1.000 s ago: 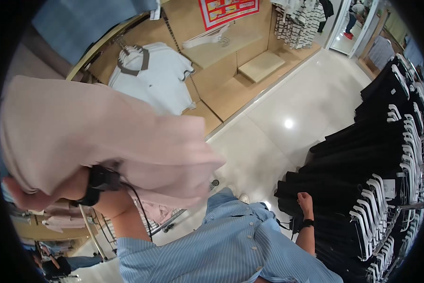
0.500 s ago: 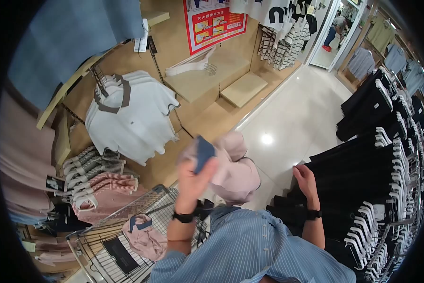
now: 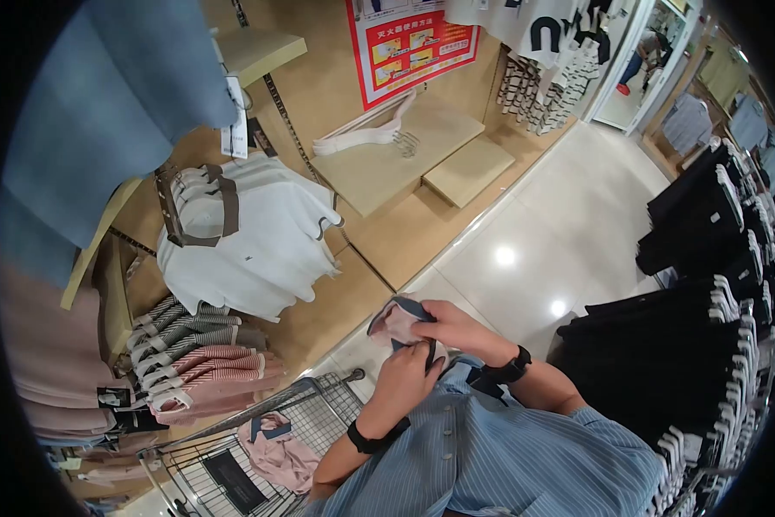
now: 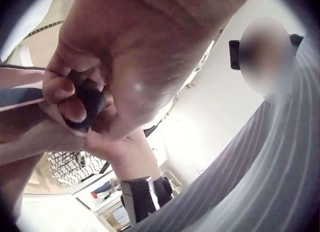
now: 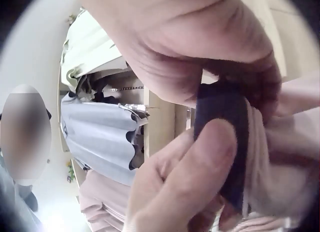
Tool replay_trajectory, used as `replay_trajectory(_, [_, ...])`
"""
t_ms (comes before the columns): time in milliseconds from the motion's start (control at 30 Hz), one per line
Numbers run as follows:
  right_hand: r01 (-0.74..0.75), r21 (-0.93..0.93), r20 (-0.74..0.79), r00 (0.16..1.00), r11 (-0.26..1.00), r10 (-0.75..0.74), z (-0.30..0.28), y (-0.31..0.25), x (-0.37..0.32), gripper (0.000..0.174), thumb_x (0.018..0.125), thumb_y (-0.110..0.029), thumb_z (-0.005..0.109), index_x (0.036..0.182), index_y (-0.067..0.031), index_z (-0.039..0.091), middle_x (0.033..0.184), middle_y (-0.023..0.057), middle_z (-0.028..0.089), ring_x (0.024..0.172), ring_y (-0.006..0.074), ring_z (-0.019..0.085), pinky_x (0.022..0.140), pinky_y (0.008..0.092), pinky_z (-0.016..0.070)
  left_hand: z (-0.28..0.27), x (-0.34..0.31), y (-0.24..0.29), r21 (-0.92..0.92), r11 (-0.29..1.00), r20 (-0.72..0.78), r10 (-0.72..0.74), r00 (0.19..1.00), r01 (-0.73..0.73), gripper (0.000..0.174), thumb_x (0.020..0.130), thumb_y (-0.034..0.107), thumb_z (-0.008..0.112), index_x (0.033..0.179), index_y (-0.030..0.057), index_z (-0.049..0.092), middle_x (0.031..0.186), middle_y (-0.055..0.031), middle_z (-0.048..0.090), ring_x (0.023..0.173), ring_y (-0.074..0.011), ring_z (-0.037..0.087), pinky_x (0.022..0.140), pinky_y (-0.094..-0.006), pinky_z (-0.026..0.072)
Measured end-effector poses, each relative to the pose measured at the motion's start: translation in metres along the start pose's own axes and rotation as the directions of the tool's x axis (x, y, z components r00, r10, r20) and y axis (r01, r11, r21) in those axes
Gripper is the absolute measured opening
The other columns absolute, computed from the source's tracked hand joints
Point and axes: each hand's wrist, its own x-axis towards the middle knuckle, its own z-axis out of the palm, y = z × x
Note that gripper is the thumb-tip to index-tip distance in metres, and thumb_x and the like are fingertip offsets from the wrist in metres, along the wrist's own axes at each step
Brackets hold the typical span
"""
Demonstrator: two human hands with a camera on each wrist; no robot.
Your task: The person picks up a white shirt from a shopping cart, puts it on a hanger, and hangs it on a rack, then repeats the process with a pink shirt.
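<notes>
A pink shirt with a navy collar [image 3: 392,324] is held up in front of the torso. My left hand [image 3: 401,384] pinches the collar from below, its thumb pressed flat on the navy band [image 5: 220,162] in the right wrist view. Close beside it, my right hand [image 3: 458,331] grips the same collar farther to the right. In the left wrist view the curled left fingers [image 4: 75,109] wrap dark cloth. Much of the shirt's body is hidden behind the hands and forearms.
A wire cart [image 3: 337,415] stands at lower left with another pink navy-collared garment [image 3: 280,457] in it. White polo shirts [image 3: 249,250] and striped shirts [image 3: 202,345] hang on the left. A shelf [image 3: 439,129] holds white hangers. Black garments [image 3: 637,353] line the right side.
The left hand has brought the pink shirt from the far left to the front of the torso. My right hand has come up from beside the black garments and taken hold of the collar.
</notes>
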Motion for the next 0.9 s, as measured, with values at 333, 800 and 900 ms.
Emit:
replay_trajectory(333, [0.613, -0.383, 0.444, 0.778, 0.691, -0.444, -0.073, -0.056, 0.126, 0.021, 0.083, -0.014, 0.063, 0.099, -0.0033, 0.055, 0.084, 0.017, 0.063, 0.08, 0.0397, 0.06, 0.068, 0.0451, 0.048, -0.041, 0.122, -0.047, 0.185, 0.937, -0.6, -0.13, 0.789, 0.295, 0.044, 0.073, 0.009, 0.072, 0.115, 0.0013, 0.058, 0.087, -0.0165, 0.065, 0.076, -0.0318, 0.065, 0.07, -0.0376, 0.0525])
replay_trajectory(800, [0.665, -0.59, 0.399, 0.733, 0.458, -0.551, -0.193, -0.053, 0.248, 0.036, 0.069, -0.004, 0.06, 0.105, -0.0071, 0.06, 0.099, 0.0135, 0.061, 0.099, 0.0331, 0.057, 0.087, 0.0411, 0.0464, -0.025, 0.2, -0.081, -0.308, 0.752, -0.71, -0.59, 0.384, 0.583, 0.021, 0.071, -0.007, 0.064, 0.09, -0.0015, 0.054, 0.081, -0.0182, 0.055, 0.073, -0.0342, 0.057, 0.067, -0.0356, 0.0463])
replay_trajectory(900, [0.612, -0.626, 0.349, 0.774, 0.483, -0.529, -0.208, -0.04, 0.261, 0.031, 0.071, -0.005, 0.06, 0.102, -0.0061, 0.059, 0.097, 0.0128, 0.06, 0.094, 0.0322, 0.058, 0.083, 0.0427, 0.0481, -0.021, 0.197, -0.094, -0.174, 0.749, -0.79, -0.494, 0.363, 0.64, 0.023, 0.071, -0.009, 0.061, 0.092, -0.0007, 0.056, 0.085, -0.0192, 0.058, 0.078, -0.0356, 0.058, 0.069, -0.0369, 0.0472])
